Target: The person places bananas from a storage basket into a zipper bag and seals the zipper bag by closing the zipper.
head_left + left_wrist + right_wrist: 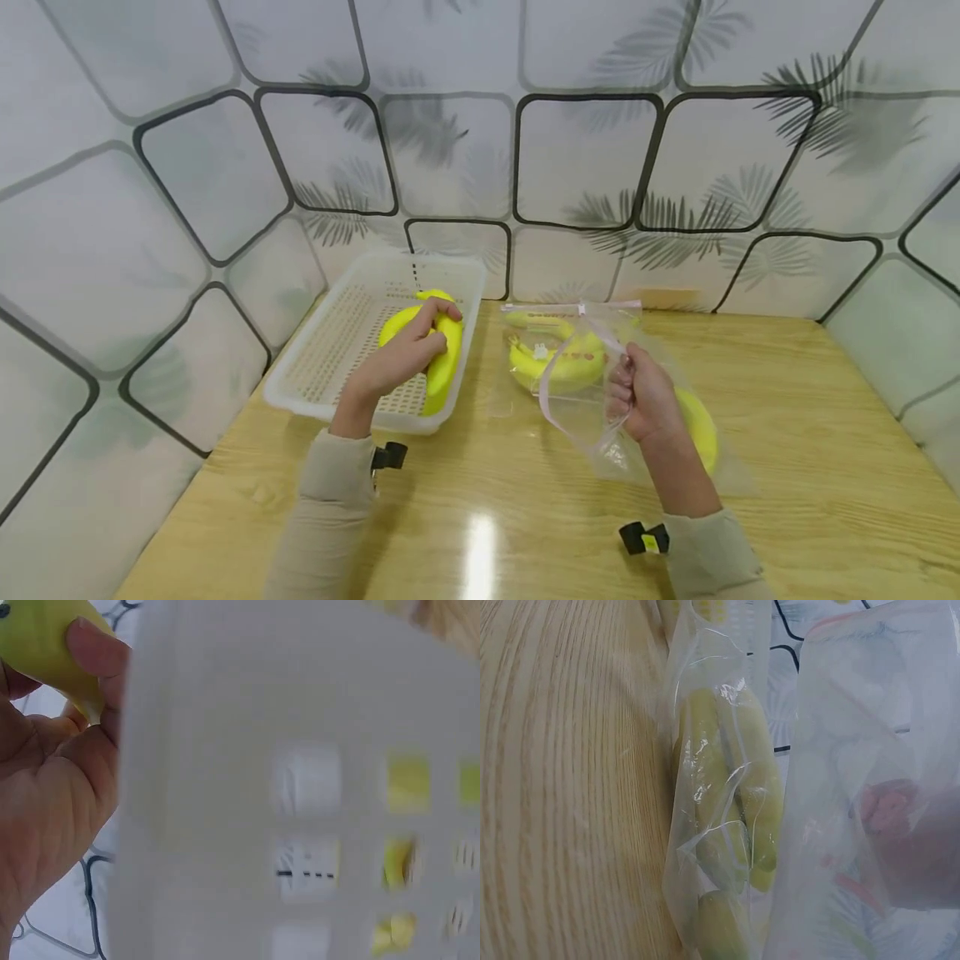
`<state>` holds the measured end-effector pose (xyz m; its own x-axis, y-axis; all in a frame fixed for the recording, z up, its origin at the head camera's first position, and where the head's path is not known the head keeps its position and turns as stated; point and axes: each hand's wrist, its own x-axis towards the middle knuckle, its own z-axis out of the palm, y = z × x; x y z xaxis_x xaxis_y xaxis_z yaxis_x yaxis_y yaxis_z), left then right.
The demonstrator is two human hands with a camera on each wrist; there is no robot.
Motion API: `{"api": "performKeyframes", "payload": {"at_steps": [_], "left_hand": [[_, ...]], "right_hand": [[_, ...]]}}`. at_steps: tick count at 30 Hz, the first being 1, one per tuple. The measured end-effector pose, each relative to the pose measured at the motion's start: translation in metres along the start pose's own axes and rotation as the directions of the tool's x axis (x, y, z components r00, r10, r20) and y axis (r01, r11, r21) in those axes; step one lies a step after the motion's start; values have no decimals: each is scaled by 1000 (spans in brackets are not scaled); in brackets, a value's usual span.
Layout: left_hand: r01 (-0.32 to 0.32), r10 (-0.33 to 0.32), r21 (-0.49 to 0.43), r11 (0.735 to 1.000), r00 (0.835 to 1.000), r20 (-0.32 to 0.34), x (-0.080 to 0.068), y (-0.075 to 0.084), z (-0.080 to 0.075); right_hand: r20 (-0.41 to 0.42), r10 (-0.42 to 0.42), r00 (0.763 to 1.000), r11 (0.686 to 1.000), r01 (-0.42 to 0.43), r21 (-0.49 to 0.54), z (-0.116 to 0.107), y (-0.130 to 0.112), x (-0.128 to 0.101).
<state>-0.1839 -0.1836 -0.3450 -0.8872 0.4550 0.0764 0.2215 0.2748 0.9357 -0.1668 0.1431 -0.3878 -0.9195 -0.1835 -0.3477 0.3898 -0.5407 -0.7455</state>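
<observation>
In the head view my left hand (397, 358) reaches over a white plastic basket (318, 387) and grips a yellow banana (448, 362). Its fingers curl round the same fruit in the left wrist view, beyond the basket wall. More yellow fruit (397, 323) lies in the basket beside the hand. My right hand (643, 396) holds the rim of a clear zip bag (618, 454), whose mouth gapes toward the left. A banana (701, 429) shows at this bag, partly behind the right forearm. The right wrist view shows bananas (724, 780) through wrinkled plastic.
Behind the held bag, a second clear zip bag (573, 310) with several bananas (562, 367) lies on the wooden table (555, 533). Patterned wall covering (457, 158) rises directly behind the basket and along both sides. A small tan block (670, 298) sits against the back wall.
</observation>
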Motion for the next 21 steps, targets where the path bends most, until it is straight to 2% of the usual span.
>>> {"api": "performKeyframes", "payload": {"at_steps": [6,12,16,21], "left_hand": [[-48,49,-16,999,998,27,-3,7,19],[-55,55,-2,998,998,19,-7,6,32],[-60,61,-18,998,998,26,-5,5,40],[-98,98,28,995,995,32,1,5,51]], "right_hand": [[-11,-6,1000,1000,6,7,0,-1,-1],[-14,-3,1000,1000,3,27,1,0,-1],[-25,0,1000,1000,1,25,1,-2,-1],[-35,-13,999,999,15,46,0,-4,-1]]}}
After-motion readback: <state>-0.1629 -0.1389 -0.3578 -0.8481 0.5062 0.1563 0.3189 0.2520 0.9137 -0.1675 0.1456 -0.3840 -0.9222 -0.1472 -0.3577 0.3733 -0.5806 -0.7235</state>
